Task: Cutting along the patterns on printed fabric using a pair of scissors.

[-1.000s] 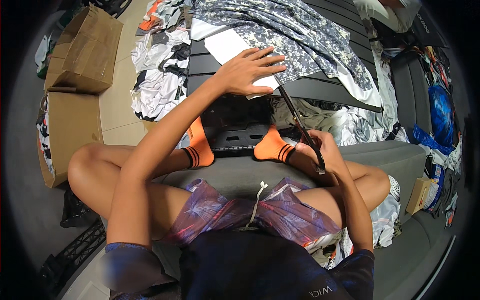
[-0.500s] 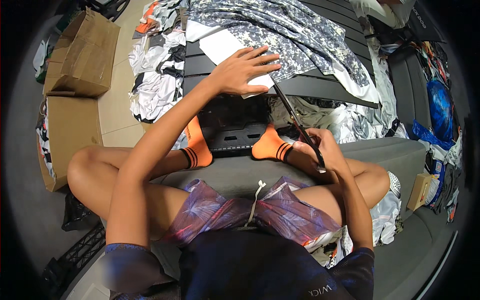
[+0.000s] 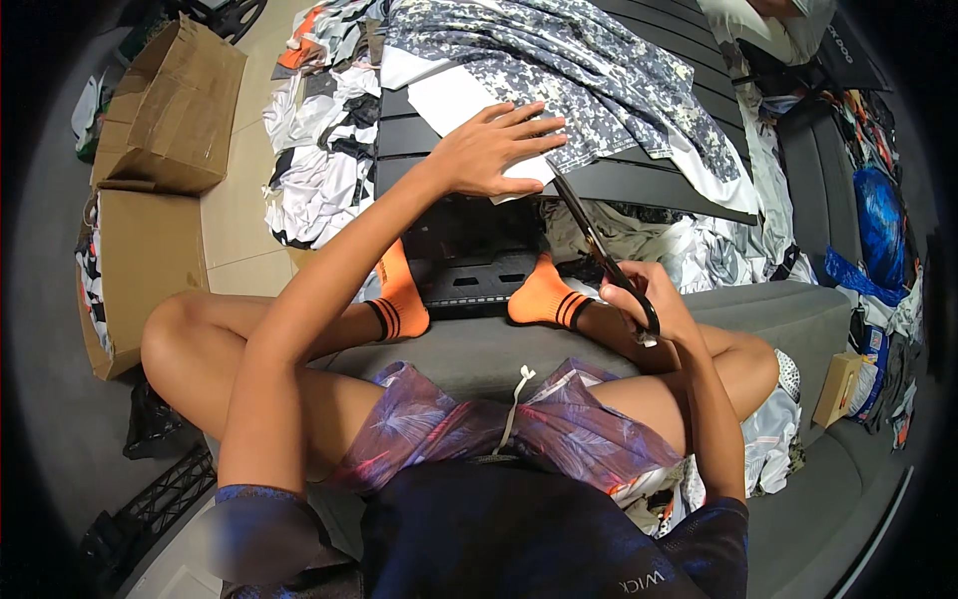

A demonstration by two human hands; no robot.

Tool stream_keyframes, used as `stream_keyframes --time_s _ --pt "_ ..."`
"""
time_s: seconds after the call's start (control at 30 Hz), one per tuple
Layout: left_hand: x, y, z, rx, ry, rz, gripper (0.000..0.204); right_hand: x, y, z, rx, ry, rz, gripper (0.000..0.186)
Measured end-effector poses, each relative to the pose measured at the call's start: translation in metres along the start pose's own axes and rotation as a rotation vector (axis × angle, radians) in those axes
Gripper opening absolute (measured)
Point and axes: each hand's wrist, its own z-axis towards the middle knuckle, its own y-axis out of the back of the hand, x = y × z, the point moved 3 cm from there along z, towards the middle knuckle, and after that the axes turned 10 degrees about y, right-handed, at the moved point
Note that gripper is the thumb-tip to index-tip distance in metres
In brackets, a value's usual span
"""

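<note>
My left hand (image 3: 494,150) lies flat, fingers spread, on a white and grey patterned fabric (image 3: 589,75) spread over a black slatted table (image 3: 639,180). In my right hand (image 3: 654,304) I grip the handles of long black scissors (image 3: 589,235). Their blades point up toward the fabric's near edge, just right of my left hand. I sit on a grey couch with my feet in orange socks (image 3: 544,299) under the table's edge.
Cardboard boxes (image 3: 165,110) stand on the floor at the left. A heap of printed black and white cloth (image 3: 319,150) lies beside the table. More clothes and bags (image 3: 878,220) pile up at the right. A black crate (image 3: 469,265) sits under the table.
My left hand has slid a little along the fabric and pressed down. The scissors have risen closer to the fabric's edge.
</note>
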Motion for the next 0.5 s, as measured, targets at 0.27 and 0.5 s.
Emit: stream_keyframes --time_s 0.27,0.5 --pt "0.0000 0.0012 -0.0006 0.005 0.000 0.008 0.070 0.0049 -0.0014 -0.0012 -0.018 -0.050 -0.004 0.036" --pt "-0.0020 -0.0021 -0.0035 0.012 0.004 -0.001 0.070 0.0015 0.0012 -0.0023 -0.016 -0.040 -0.074 0.040"
